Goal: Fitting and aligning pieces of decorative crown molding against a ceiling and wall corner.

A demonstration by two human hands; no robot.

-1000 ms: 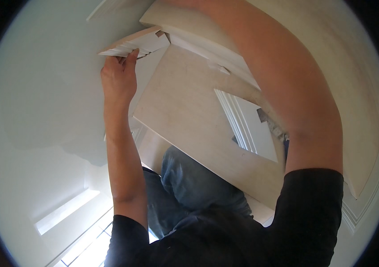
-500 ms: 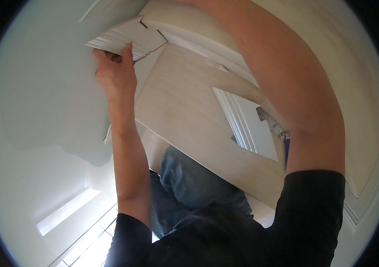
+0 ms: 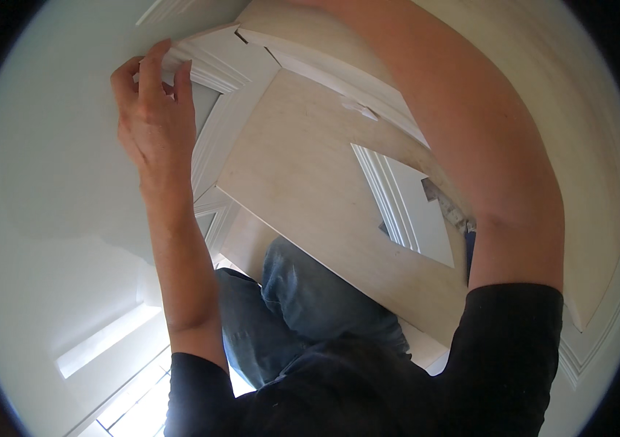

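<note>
My left hand [image 3: 151,109] is at the upper left, at the near end of a white moulding piece [image 3: 226,54] with ridged lines and notched far edges. The index finger and thumb sit on either side of that end, the other fingers bent; the end itself is partly hidden by them. The piece lies against a white stepped edge beside the pale wooden board. My right forearm [image 3: 463,124] arches across the upper right and leaves past the top edge, so the right hand is out of sight.
A second notched white moulding piece [image 3: 404,204] lies on the pale wooden board [image 3: 288,160], near grey debris [image 3: 448,204]. A small white scrap [image 3: 359,108] lies farther up. White panelled surfaces stand at left, and my jeans-clad knees [image 3: 310,291] are below the board.
My left hand has moved left and up, its grip shifting from the piece's lower side to its near end. The moulding piece has tilted in against the white edge, uncovering a framed panel below.
</note>
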